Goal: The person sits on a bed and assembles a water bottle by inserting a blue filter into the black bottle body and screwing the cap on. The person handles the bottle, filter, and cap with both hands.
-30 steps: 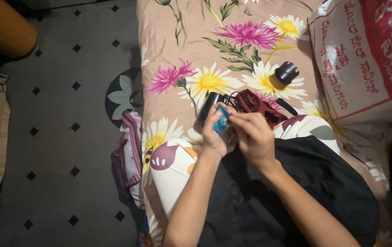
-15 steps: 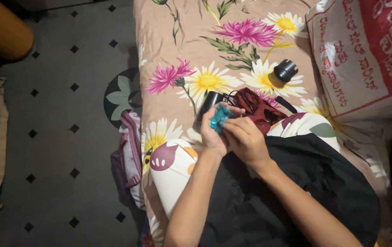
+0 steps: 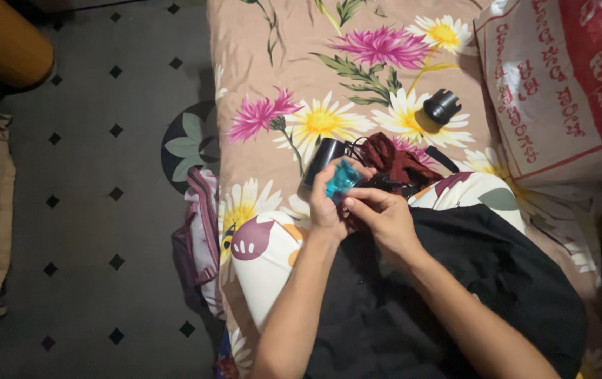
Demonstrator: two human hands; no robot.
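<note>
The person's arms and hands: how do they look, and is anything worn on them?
Both forearms are bare, with no sleeves in view. The left hand and the right hand wear no gloves; no ring, watch or bracelet shows. The dim light hides finer detail.

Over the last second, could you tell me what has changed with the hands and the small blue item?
The right hand drew back toward the body and sits lower. The left hand kept hold of the blue item, which looks turned and more exposed. The black cap, dark cylinder and red pouch stayed on the floral sheet.
</note>
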